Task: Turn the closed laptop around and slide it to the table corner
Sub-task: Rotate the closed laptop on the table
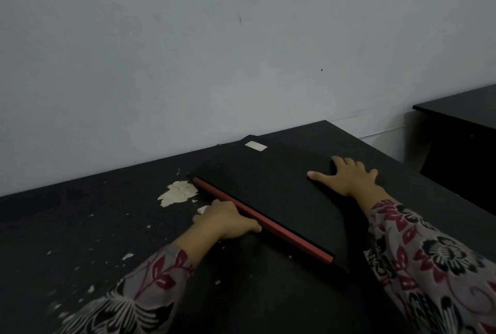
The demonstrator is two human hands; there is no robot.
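A closed black laptop (268, 189) with a red strip along its near-left edge lies flat on the black table (80, 226), angled toward the far right corner (326, 121). A pale sticker (255, 146) marks its far end. My left hand (228, 219) is curled against the red edge, fingers wrapped on it. My right hand (349, 176) lies flat with fingers spread on the lid's right side, reaching over that edge.
The table butts against a grey wall (214, 52). Its top is chipped, with a large pale patch (178, 193) left of the laptop. A second dark table (461, 124) stands to the right across a gap.
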